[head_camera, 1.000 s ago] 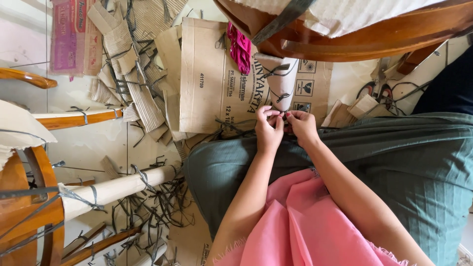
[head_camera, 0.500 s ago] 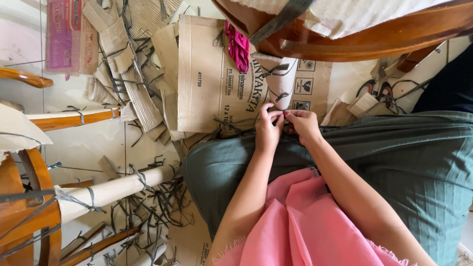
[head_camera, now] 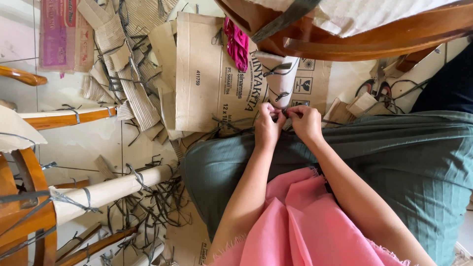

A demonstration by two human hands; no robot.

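Observation:
My left hand [head_camera: 268,125] and my right hand [head_camera: 305,122] meet fingertip to fingertip over my green-skirted lap [head_camera: 394,157]. Both pinch a thin dark strap [head_camera: 286,112] at the near end of a white paper-wrapped chair leg [head_camera: 282,79]. The leg slopes down from a brown wooden chair frame [head_camera: 374,42] at the top of the view. More dark strap crosses the wrapping higher up. A pink cloth [head_camera: 295,221] lies over my lap between my forearms.
A flattened cardboard box [head_camera: 212,74] lies on the floor behind the leg, with a magenta cloth [head_camera: 236,42] on it. Corrugated cardboard strips [head_camera: 128,79] and cut dark straps [head_camera: 157,207] litter the tiles. Another wrapped, strapped chair leg [head_camera: 108,189] lies at left.
My hands stay together on the strap with only small finger movements. The view has shifted slightly.

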